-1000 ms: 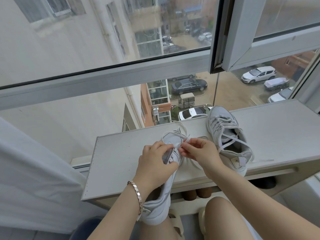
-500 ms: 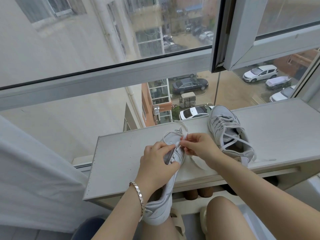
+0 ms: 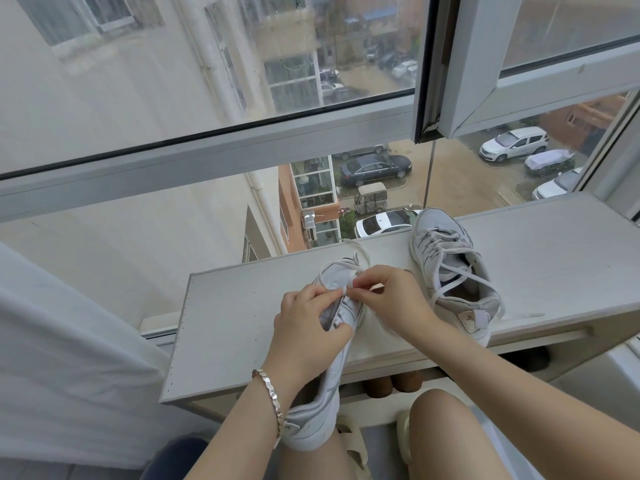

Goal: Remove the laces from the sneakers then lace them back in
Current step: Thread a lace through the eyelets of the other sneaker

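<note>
- Two white sneakers: the near sneaker (image 3: 313, 424) rests toe-first on the counter (image 3: 225, 323), heel over our lap; the far sneaker (image 3: 450, 268) stands just to its right, loosely laced.
- Our left hand (image 3: 304, 320) grips the near sneaker's upper; our right hand (image 3: 398, 299) pinches its lace (image 3: 343, 291).
- We judge the lace light and limp, best held near its tip.

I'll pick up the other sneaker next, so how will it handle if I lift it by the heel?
The sneaker on the shelf probably keeps its shape: its collar stands open unsupported. Its heel sits at the front edge, so a nudge might tip it off. Its loosened lace looks limp and will probably dangle and drag.
</note>
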Motion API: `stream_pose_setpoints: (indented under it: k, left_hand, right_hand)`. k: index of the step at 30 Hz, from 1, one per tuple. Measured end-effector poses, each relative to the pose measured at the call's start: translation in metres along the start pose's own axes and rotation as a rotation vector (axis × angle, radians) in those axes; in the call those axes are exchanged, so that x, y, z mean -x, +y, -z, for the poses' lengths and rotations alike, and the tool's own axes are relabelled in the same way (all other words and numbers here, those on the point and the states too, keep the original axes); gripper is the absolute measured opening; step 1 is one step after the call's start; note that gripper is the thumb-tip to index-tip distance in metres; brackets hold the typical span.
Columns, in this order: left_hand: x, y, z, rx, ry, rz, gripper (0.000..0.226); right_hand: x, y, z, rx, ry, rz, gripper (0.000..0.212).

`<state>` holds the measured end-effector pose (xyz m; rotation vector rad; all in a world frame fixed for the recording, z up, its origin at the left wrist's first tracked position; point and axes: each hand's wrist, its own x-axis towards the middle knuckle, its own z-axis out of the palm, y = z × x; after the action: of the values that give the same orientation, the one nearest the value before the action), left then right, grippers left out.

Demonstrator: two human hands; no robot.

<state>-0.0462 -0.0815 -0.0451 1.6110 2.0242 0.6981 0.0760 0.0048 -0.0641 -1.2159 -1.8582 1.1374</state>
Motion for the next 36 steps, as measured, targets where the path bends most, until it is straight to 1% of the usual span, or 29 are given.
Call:
stream_pose_setpoints:
  k: [2, 4, 6, 8, 10, 12, 14, 15, 18, 23, 26, 28, 29, 31, 33, 36]
  left_hand:
    - [0.001, 0.000, 0.000, -0.009, 0.013, -0.009, 0.060]
    - [0.002, 0.001, 0.000, -0.003, 0.016, -0.014, 0.054]
    - [0.003, 0.001, -0.001, -0.001, 0.018, -0.020, 0.057]
    - [0.003, 0.002, -0.001, 0.000, 0.019, -0.016, 0.063]
    - [0.002, 0.002, 0.000, 0.007, 0.013, -0.007, 0.063]
    - [0.000, 0.001, 0.001, 0.020, -0.003, 0.005, 0.056]
    - [-0.001, 0.000, 0.001, 0.027, -0.011, 0.010, 0.051]
    - [-0.001, -0.001, 0.001, 0.029, -0.008, 0.011, 0.050]
    - [-0.001, -0.002, 0.002, 0.060, -0.005, 0.035, 0.048]
    - [-0.006, -0.001, 0.002, 0.107, -0.007, 0.085, 0.044]
    - [-0.006, -0.001, 0.002, 0.086, 0.020, 0.095, 0.042]
    - [-0.006, 0.000, 0.002, 0.048, -0.006, 0.084, 0.042]
    - [-0.007, 0.000, 0.002, 0.056, -0.035, 0.069, 0.043]
    - [-0.008, 0.001, 0.003, 0.140, -0.095, 0.051, 0.047]
    - [-0.008, 0.000, 0.003, 0.195, -0.135, 0.049, 0.048]
    - [-0.010, -0.002, 0.003, 0.185, -0.150, 0.058, 0.048]
  right_hand:
    - [0.001, 0.002, -0.002, -0.045, 0.030, 0.010, 0.011]
    - [0.001, 0.004, -0.002, -0.062, 0.037, 0.042, 0.008]
    - [0.005, 0.005, -0.002, -0.037, 0.026, 0.108, 0.005]
    - [0.010, 0.006, 0.000, -0.019, -0.004, 0.170, 0.015]
    - [0.014, 0.009, 0.002, 0.000, -0.057, 0.204, 0.027]
    - [0.017, 0.012, 0.003, 0.098, -0.091, 0.267, 0.024]
    - [0.018, 0.014, 0.001, 0.283, -0.069, 0.432, 0.016]
    - [0.018, 0.015, 0.001, 0.358, -0.067, 0.499, 0.018]
    - [0.014, 0.012, 0.004, 0.513, -0.076, 0.596, 0.021]
    - [0.003, 0.004, 0.008, 0.589, -0.040, 0.722, 0.009]
    - [-0.001, 0.008, 0.002, 0.670, -0.014, 0.813, 0.022]
    - [-0.003, 0.014, -0.002, 0.650, 0.048, 0.856, 0.020]
    - [-0.004, 0.019, -0.004, 0.619, 0.088, 0.859, 0.016]
    - [-0.001, 0.028, -0.008, 0.542, 0.183, 0.843, 0.005]
    - [0.004, 0.034, -0.010, 0.493, 0.234, 0.826, 0.011]
    - [0.014, 0.031, -0.009, 0.432, 0.201, 0.818, 0.015]
